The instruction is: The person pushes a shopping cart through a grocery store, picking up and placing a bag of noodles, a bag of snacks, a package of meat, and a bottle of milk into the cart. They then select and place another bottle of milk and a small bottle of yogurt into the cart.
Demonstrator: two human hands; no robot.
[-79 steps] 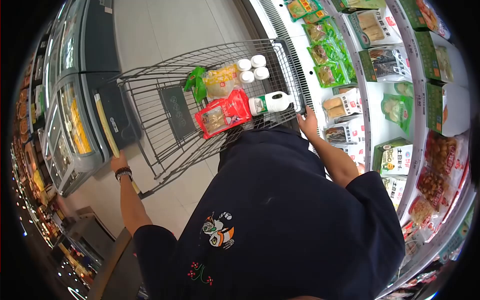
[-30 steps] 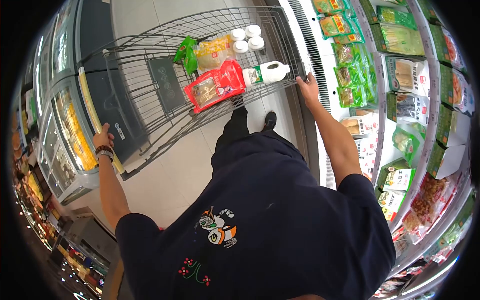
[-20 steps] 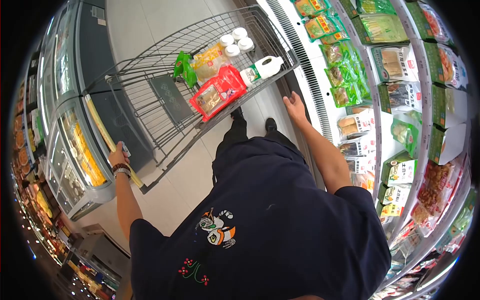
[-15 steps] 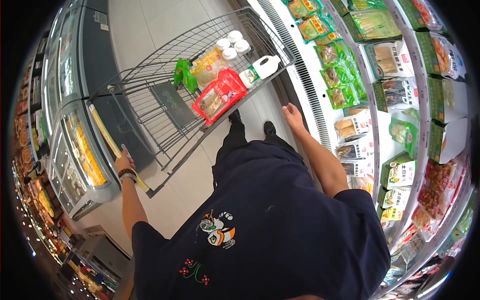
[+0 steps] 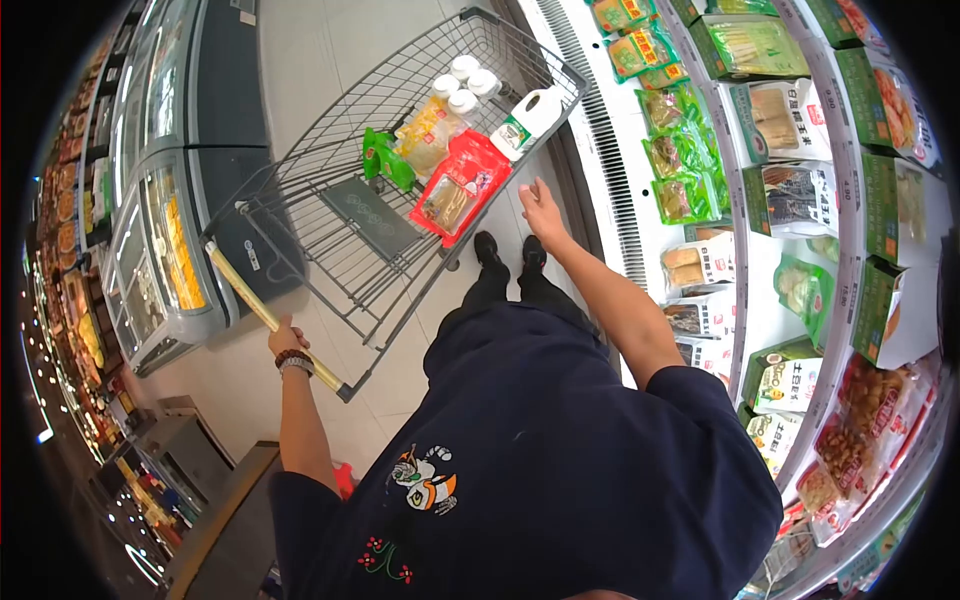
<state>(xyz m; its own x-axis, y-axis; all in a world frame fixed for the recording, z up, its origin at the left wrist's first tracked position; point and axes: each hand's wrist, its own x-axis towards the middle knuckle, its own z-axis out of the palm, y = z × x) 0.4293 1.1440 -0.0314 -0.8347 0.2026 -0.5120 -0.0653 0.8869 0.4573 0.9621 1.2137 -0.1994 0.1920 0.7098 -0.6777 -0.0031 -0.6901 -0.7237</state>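
Fingers of the left hand (image 5: 288,338) closed around yellow cart handle (image 5: 238,279); right hand (image 5: 543,218) holds nothing, fingers loosely open, thumb apart, just outside the basket side. Dark shoes (image 5: 487,249) on floor, left of the right fingers. Shopping cart (image 5: 345,120) extends ahead and rightward from the left fingers, far end beyond the right fingers. Grey panel (image 5: 370,218) inside it, nearest the left fingers. Basket contents: red bag (image 5: 462,188) just left of right fingertips; white jug (image 5: 530,120), green label, just past them; green bag (image 5: 387,160) and yellow-and-clear bag (image 5: 430,138) farther left; four white-topped containers (image 5: 464,84) grouped beyond. Right of right fingers, shelves (image 5: 738,262) with green packs (image 5: 683,150) and white bags. Glass-topped freezer (image 5: 190,322) left of left fingers, yellow goods inside.
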